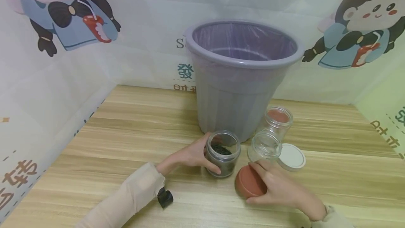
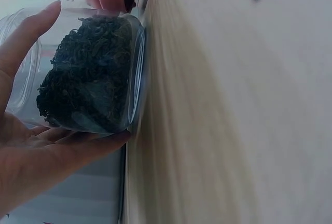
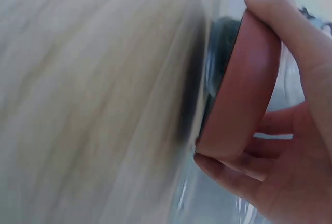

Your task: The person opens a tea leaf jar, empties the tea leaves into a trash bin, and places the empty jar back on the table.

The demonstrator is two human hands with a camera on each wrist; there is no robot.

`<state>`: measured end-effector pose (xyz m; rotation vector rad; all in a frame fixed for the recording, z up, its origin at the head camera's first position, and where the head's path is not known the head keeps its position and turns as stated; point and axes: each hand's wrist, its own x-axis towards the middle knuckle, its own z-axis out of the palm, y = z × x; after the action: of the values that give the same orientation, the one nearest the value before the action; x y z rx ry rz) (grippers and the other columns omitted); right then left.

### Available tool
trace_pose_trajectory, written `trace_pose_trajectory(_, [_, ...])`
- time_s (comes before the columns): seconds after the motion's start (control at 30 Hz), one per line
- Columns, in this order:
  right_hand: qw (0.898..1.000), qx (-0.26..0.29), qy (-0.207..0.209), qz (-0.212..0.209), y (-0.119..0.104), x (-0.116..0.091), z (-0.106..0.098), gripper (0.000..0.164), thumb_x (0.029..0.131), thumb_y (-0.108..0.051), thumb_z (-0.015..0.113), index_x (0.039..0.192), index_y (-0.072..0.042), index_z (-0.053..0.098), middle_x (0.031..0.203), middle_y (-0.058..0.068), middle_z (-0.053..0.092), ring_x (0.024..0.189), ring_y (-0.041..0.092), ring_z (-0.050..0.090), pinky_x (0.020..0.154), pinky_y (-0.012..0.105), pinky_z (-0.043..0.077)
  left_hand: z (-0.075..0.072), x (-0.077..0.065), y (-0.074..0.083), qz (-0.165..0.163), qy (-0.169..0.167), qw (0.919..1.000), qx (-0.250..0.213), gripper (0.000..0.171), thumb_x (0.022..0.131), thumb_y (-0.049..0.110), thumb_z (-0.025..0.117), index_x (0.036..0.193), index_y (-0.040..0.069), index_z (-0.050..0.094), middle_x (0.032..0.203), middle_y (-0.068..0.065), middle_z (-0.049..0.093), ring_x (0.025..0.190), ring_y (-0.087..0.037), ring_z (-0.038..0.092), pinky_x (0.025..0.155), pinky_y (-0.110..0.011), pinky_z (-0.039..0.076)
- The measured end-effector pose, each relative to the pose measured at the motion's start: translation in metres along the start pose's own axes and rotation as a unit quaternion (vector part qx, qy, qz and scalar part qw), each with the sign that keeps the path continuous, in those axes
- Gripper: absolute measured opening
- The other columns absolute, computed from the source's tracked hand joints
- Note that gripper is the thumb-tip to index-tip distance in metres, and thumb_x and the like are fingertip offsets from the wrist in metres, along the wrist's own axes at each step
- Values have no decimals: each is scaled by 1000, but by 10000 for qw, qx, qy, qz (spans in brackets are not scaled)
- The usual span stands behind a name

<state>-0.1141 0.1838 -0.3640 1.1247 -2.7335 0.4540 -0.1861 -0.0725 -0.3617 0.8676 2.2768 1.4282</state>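
Observation:
My left hand point(image 1: 197, 152) grips an uncapped clear jar point(image 1: 223, 163) from its left side, fingers behind and thumb in front. Dark, curly dried leaves like loose tea point(image 2: 91, 73) fill much of the jar, which stands upright at the table surface. To the right, my right hand point(image 1: 280, 185) grips a round reddish-brown lid point(image 1: 250, 182) by its edge, thumb on the near side and fingers on the far side. In the right wrist view the lid point(image 3: 244, 89) is tilted, close over the wood. Part of the lid is hidden under the right hand.
Behind the hands stands a large grey-purple bin point(image 1: 234, 97) lined with a clear bag. Right of it are an open clear jar point(image 1: 265, 147), another jar with reddish contents point(image 1: 278, 117) and a white lid point(image 1: 291, 157). A small black object point(image 1: 165, 197) lies by the left sleeve.

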Motion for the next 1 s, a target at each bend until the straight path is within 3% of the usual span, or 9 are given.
trace_pose_trajectory(0.4, [9990, -166, -370, 183, -7, 17, 11, 81, 66, -47, 72, 115, 14, 48, 109, 19, 49, 92, 22, 52, 73, 32, 49, -7, -1, -6, 1, 6, 9999, 141, 88, 57, 12, 83, 128, 3, 33, 124, -9, 45, 115, -21, 42, 99, -36, 32])
trace_pose_trajectory(0.8, [9966, 46, -659, 491, -9, 26, 10, 80, 69, -39, 72, 119, 17, 43, 118, 30, 46, 107, 36, 49, 84, 43, 46, -19, -6, -9, 172, -367, 9992, -7, 92, 59, 13, 83, 133, 4, 28, 129, -10, 41, 119, -23, 39, 101, -40, 29])
trace_pose_trajectory(1.0, [9970, 28, -664, 409, -10, 29, 9, 80, 71, -38, 71, 120, 18, 41, 121, 32, 44, 110, 39, 47, 88, 44, 43, -22, -9, -11, 146, -508, 9986, -50, 94, 59, 14, 83, 134, 4, 27, 130, -12, 40, 120, -24, 38, 102, -42, 28])
